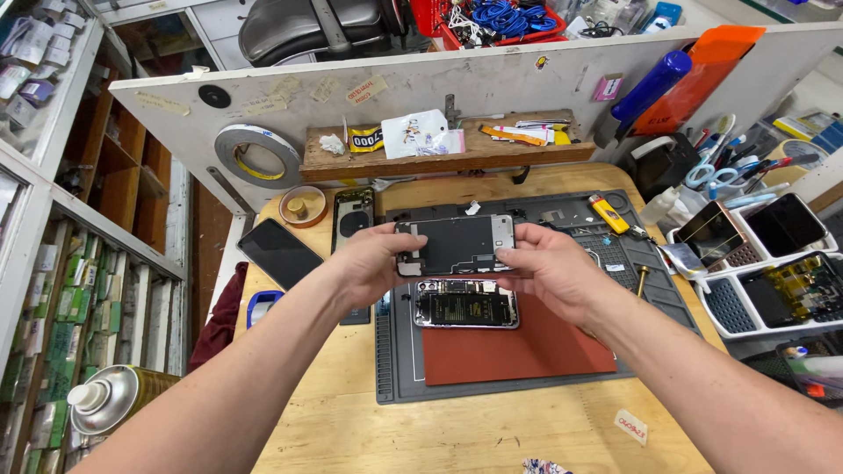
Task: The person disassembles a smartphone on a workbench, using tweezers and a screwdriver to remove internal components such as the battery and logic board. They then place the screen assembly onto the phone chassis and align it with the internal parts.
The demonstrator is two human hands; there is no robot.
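A cluttered repair workshop surrounds a light wooden bench [351,421] bearing a grey silicone work mat [399,369] with a red rubber pad [527,347]. On that pad lies an opened phone body [465,305], innards upward. Just above it, both hands hold a detached black phone screen panel [457,244] back side up: the left hand [369,263] has its grip clamped on the left end, the right hand [553,268] on the right. Farther off, a wooden shelf [448,156] lines the white partition [492,79].
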